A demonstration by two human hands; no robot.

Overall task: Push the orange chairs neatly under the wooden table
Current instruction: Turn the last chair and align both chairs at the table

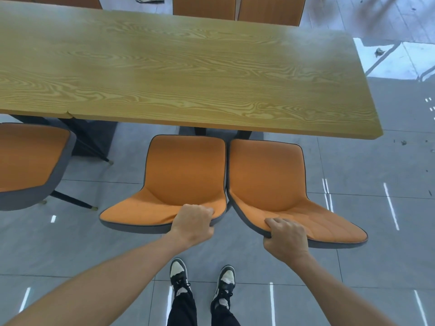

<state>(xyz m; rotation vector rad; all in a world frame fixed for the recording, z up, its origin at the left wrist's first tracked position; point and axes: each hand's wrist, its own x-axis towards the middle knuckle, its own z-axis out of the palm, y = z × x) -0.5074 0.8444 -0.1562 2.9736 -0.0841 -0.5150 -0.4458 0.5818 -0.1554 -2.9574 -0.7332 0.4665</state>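
Two orange chairs with grey shells stand side by side, touching, at the near edge of the wooden table [188,67]. Both face the table, their seats just short of its edge. My left hand [194,223] grips the top of the backrest of the left orange chair [186,170]. My right hand [286,237] grips the backrest top of the right orange chair [268,172]. Their legs are hidden below the seats.
A third orange chair [28,158] stands at the left, angled, partly out from the table. More orange chair backs [235,8] line the far side. Dark table legs [89,140] stand under the table's left part. Grey tiled floor [388,184] lies to the right; my feet [202,281] are below.
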